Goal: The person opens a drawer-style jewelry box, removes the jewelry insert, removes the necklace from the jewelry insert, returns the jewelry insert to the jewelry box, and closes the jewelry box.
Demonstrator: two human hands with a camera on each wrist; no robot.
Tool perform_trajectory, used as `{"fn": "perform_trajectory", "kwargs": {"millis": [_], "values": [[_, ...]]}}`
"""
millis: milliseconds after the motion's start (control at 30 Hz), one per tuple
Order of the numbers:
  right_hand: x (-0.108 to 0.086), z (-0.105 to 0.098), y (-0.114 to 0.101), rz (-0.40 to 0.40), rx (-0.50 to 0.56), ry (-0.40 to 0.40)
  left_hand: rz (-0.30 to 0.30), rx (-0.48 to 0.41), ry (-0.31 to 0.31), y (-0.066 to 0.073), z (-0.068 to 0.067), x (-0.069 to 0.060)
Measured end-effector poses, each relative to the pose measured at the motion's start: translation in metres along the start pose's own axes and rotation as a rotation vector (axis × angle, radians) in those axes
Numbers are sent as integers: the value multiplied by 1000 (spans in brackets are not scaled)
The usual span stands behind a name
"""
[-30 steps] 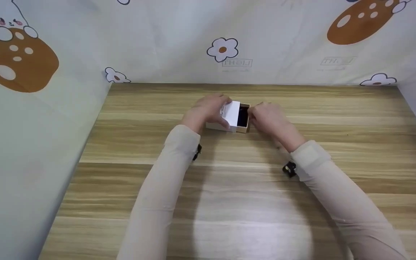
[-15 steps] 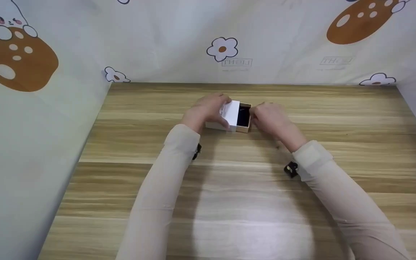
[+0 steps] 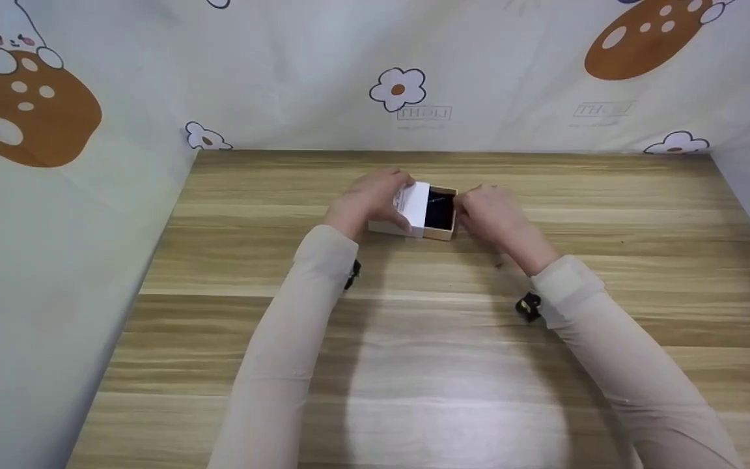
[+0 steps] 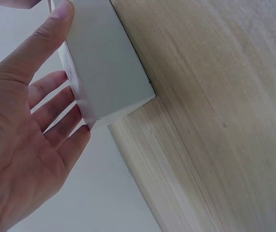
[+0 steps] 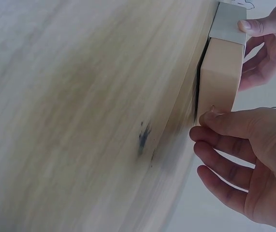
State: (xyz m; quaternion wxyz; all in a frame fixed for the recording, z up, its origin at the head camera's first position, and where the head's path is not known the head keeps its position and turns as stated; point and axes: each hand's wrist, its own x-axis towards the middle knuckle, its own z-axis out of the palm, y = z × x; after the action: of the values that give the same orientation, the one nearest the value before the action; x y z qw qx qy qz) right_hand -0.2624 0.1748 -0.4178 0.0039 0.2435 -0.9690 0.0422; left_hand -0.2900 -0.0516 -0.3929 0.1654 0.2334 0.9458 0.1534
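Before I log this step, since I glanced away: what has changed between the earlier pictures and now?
The right hand has drawn the tan inner tray farther right out of the white cover, showing more black inside. The left hand still holds the cover, which stayed put.

White cover (image 3: 417,207), tan drawer (image 5: 221,72), woodgrain table (image 3: 453,365)

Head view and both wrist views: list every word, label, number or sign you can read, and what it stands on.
"LIGHT", mirror-reversed in a thin frame: on the wall covering, just below the middle flower.
A second, fainter framed word, farther right on the covering: too blurred to read surely.
Fine lines under both frames: too small.
Print on the white box cover, beside the left hand: too small and blurred.
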Motion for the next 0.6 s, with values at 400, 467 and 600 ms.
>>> {"fn": "perform_trajectory", "kwargs": {"millis": [400, 467, 600], "values": [[-5, 0, 5, -5, 2, 28, -2, 4, -2, -1, 1, 0], [-5, 0, 6, -3, -4, 32, 0, 14, -5, -1, 1, 0], [-6, 1, 7, -3, -4, 37, -2, 16, -7, -2, 1, -1]]}}
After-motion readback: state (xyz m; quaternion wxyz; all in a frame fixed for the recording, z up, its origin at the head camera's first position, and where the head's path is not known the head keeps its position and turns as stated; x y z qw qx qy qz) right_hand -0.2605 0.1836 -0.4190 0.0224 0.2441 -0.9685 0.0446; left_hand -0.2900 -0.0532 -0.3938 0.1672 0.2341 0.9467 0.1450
